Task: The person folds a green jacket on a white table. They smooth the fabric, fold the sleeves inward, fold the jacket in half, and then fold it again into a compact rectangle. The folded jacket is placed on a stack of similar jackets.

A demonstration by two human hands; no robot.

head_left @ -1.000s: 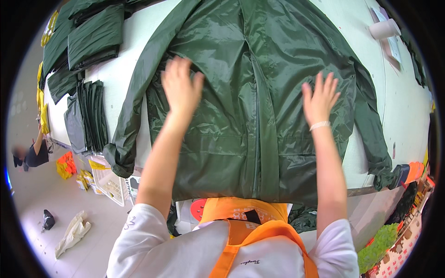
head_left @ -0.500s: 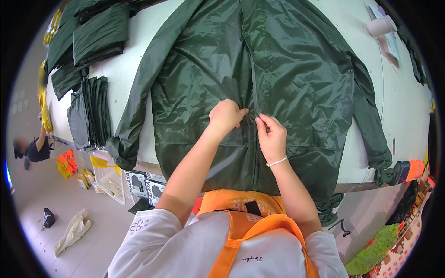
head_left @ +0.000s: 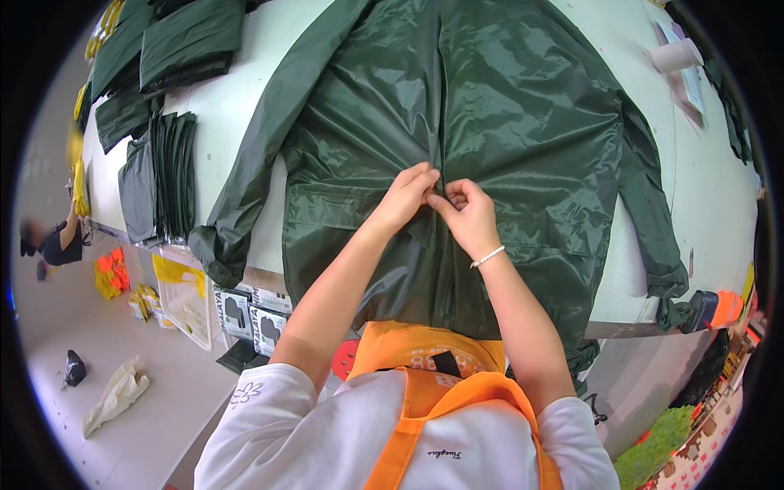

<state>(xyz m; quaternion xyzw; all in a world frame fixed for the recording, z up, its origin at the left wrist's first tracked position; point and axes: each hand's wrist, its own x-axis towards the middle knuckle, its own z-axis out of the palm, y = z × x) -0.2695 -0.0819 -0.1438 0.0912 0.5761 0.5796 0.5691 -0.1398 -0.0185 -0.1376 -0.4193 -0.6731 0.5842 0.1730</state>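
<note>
A dark green shiny rain jacket [head_left: 539, 163] lies spread front up on the white table, its sleeves out to both sides and its hem towards me. Midway down its front opening, my left hand [head_left: 406, 198] is closed, fingertips pinching the left front edge. Close beside it my right hand [head_left: 471, 216], with a beaded bracelet at the wrist, pinches the placket with thumb and fingers. The two hands' fingertips nearly meet. Whatever fastener may lie between them is hidden by the fingers. Creases fan out across the fabric from this spot.
Folded dark green garments [head_left: 192, 49] are piled at the far left, above a row of thin folded ones [head_left: 167, 175]. A white cup [head_left: 675, 56] lies at the far right. Below the table's left edge are a white plastic basket [head_left: 186, 314] and printed packages [head_left: 237, 314]. Another person [head_left: 61, 241] is at far left.
My right hand has come in against my left, and both have shifted slightly up the placket. The jacket's two front edges now sit closer together, with sharper creases around them.
</note>
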